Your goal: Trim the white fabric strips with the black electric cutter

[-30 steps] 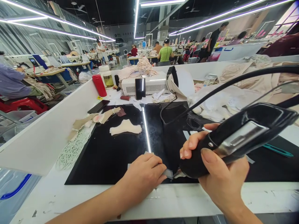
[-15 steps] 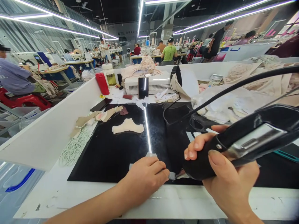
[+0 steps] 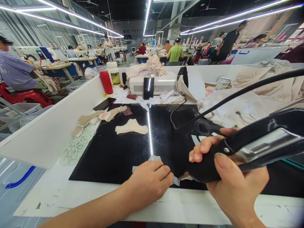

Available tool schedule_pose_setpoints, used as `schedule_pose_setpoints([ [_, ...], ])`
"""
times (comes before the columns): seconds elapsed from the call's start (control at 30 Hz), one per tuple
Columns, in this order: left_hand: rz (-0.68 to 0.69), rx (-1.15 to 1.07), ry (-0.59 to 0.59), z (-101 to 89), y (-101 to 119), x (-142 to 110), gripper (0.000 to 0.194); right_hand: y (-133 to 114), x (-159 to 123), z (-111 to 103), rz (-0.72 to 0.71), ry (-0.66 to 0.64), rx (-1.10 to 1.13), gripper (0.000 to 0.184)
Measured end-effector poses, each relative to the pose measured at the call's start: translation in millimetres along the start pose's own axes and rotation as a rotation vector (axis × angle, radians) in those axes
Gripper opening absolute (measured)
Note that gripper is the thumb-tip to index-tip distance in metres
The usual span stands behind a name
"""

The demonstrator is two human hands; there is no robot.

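Note:
My left hand (image 3: 150, 179) lies palm down near the front edge of a black mat (image 3: 106, 158). Its fingers are bent together over a thin grey translucent piece (image 3: 176, 181), whose corners stick out around the hand. Wrapped in my right hand (image 3: 234, 180) is a black corded handheld tool (image 3: 251, 142) with a silver panel; its exact kind is unclear. The rounded near end of the tool is just right of my left hand, above a small pale piece (image 3: 186, 176), partly hidden. A cream fabric piece (image 3: 131, 126) rests farther back on the mat.
Pale cord (image 3: 78, 145) and fabric scraps lie left of the mat. Behind it stand a phone (image 3: 148, 88), a white vented box (image 3: 166, 84), a red bottle (image 3: 106, 82) and a jar (image 3: 114, 73). Plastic bags (image 3: 220, 104) lie right. A black cable (image 3: 237, 91) arcs across.
The view has shifted slightly, so the background sits a little to the right. Both hands keep their holds, with the tool still beside my left hand.

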State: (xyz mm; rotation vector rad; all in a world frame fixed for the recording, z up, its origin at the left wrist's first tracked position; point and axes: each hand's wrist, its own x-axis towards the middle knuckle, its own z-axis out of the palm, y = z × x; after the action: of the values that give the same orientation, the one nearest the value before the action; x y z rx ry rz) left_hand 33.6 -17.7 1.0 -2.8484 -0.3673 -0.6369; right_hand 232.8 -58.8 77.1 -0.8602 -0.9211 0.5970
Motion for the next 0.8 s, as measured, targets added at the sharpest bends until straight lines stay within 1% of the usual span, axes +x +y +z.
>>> schedule_pose_setpoints([
  [0.13,-0.015,-0.021,0.024,2.3,0.6,-1.1,0.022,1.0,0.0,-0.5,-0.007,0.009,0.0,0.048],
  [0.27,-0.059,-0.069,0.134,-2.4,1.7,-1.4,0.02,1.0,1.1,-1.4,-0.004,0.007,0.001,0.05],
  [0.33,-0.062,-0.078,0.162,-5.0,1.9,-1.2,0.019,1.4,1.0,-2.4,-0.004,0.003,0.0,0.049],
  [0.4,-0.054,-0.073,0.155,-6.1,2.0,-1.3,0.018,1.4,0.7,-3.1,-0.001,0.002,-0.003,0.049],
  [0.57,-0.038,-0.045,0.087,-2.9,2.4,-4.6,0.017,-1.1,1.9,-2.8,-0.006,0.02,-0.023,0.048],
  [0.8,-0.037,-0.043,0.086,-3.3,2.4,-5.7,0.017,-0.5,1.4,-3.0,-0.04,-0.007,-0.05,0.044],
])
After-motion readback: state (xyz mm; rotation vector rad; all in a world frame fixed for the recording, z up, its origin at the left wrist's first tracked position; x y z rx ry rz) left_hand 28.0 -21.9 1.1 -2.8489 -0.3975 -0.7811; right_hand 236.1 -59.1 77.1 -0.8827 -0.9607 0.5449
